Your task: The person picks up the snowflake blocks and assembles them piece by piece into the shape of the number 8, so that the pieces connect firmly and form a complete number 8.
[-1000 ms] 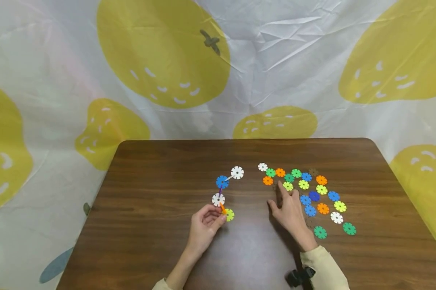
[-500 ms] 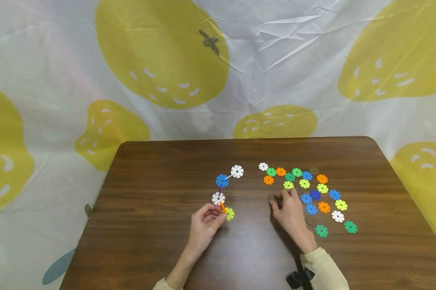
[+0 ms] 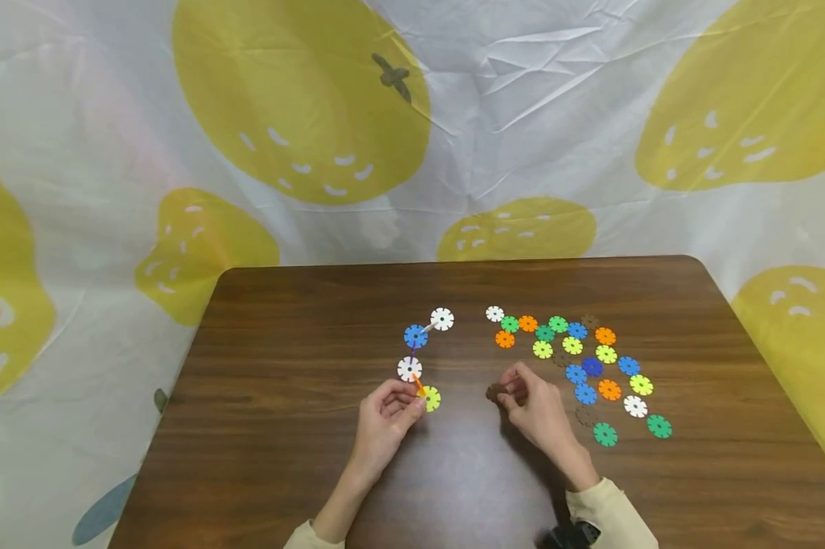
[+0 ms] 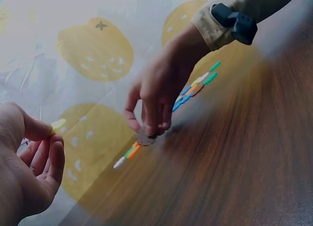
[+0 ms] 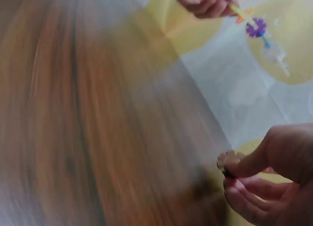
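A chain of slotted plastic discs hangs from my left hand [image 3: 383,419], which pinches its near end beside the yellow-green disc [image 3: 431,399]. An orange disc [image 3: 419,384] seen edge-on joins that one to a white disc [image 3: 409,370]. Beyond come a thin purple disc, a blue disc [image 3: 415,335], another edge-on piece and a white end disc [image 3: 442,319]. Between thumb and fingers my right hand [image 3: 539,412] holds a brown slotted disc [image 3: 495,392], partly covered by the thumb. In the right wrist view this brown disc [image 5: 227,162] stands out past the fingertips, apart from the chain.
Several loose discs lie spread on the brown table [image 3: 282,457] right of and beyond my right hand, among them an orange disc [image 3: 609,390], a dark blue disc [image 3: 592,367] and a green disc [image 3: 605,435]. A patterned cloth [image 3: 357,229] hangs behind the table.
My right hand has picked up a brown disc from the near-left side of the loose discs and drawn it left and closer. The left hand keeps its hold on the chain, almost unmoved.
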### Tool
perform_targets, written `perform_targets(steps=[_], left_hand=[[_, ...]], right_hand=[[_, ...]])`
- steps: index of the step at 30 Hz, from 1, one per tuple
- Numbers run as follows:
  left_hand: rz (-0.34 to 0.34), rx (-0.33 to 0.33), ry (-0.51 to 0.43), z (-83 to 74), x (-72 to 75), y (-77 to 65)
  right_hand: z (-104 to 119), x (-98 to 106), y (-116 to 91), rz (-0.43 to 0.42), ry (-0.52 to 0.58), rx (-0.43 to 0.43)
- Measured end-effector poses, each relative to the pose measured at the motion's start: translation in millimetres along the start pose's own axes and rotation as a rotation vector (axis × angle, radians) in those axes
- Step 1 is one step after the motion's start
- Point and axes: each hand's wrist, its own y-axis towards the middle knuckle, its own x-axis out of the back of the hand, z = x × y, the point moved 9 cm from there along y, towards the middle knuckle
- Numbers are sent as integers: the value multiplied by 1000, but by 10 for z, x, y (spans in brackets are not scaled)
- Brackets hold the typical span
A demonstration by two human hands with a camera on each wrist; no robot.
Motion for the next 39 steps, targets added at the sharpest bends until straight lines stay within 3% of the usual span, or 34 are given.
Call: perform_targets(steps=[7,13,21,29,33,39], left_hand=[[2,-6,-1,-1,7,-10],[-15,0,7,28,41,-21],[-12,-2,-2,25,42,-23],[16,-3,-2,31,24,-13],[15,-27,-10,15,26,-12],[-40,-18,-6,-44,25,-21]], right_hand=[[295,-33,-86,63,260,11],[618,-58,-138,92,357,89],[960,-46,-208,43,334,303],[1223,12,-335,-120,199,560],[1261,-12,-379,-164,170,607],[1261,-18,-456,-289,148,643]])
